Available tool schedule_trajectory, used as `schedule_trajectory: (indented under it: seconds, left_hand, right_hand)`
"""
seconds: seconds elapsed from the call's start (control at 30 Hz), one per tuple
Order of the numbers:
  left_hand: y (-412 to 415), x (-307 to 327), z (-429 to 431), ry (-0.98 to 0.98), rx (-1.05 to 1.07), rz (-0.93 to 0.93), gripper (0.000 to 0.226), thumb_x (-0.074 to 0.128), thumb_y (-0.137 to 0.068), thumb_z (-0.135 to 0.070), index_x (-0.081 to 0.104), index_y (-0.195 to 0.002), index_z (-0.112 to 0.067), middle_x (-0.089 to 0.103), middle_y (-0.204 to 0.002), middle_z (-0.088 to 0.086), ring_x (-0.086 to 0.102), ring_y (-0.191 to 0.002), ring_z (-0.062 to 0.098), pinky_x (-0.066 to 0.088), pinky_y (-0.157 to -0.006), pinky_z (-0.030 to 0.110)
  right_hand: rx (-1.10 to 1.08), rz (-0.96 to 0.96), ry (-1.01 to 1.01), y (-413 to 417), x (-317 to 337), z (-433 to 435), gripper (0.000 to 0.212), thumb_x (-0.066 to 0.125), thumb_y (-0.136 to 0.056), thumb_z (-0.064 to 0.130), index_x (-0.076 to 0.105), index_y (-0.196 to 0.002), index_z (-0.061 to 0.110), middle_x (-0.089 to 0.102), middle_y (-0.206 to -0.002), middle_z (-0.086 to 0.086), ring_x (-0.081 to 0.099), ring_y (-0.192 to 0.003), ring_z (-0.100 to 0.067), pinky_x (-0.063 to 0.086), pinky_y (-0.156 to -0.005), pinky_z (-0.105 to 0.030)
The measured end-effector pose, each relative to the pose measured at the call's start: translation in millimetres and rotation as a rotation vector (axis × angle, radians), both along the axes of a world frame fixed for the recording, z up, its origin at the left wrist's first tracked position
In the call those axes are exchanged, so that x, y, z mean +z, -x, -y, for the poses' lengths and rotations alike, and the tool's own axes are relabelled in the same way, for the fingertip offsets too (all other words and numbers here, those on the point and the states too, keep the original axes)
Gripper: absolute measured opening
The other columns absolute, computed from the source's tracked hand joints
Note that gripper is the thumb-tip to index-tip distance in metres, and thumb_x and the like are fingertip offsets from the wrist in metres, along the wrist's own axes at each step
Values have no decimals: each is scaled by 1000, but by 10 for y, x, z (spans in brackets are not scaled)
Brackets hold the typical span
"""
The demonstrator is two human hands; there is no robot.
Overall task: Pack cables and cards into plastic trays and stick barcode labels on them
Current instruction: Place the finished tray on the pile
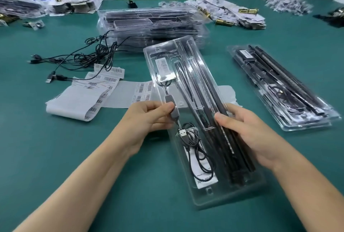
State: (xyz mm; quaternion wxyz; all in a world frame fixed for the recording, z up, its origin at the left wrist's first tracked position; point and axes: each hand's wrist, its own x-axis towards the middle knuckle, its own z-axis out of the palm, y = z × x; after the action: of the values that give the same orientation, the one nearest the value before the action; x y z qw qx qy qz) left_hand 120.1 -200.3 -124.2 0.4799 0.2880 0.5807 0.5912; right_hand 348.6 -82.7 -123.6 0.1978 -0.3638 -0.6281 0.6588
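Plastic tray (219, 198) lies angled on the worktop (55, 157) before you; your right hand (247, 135) grips its edge, likely steadying it, while your left hand (149, 118) pinches the cable's controller (174, 109), apparently to seat it.

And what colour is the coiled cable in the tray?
Black; the cable shows best in the head view.

Open tray (151, 53): one. Coiled cable (193, 144) inside: one. Packed trays (316, 120) right: two stacked. Rear tray stack (149, 19): uncountable.
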Motion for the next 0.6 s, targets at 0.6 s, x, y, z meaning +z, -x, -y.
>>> schedule_trajectory:
  seconds: [0.6]
  left_hand:
    - [-85, -100, 26, -146, 140, 79, 36, 73, -83, -36, 66, -98, -4, 76, -82, 1, 71, -72, 13, 59, -73, 25]
  right_hand:
    - [151, 32, -43, -87, 207, -153, 37, 80, -81, 29, 71, -115, 40, 78, -111, -8, 75, -104, -23, 57, -78, -17]
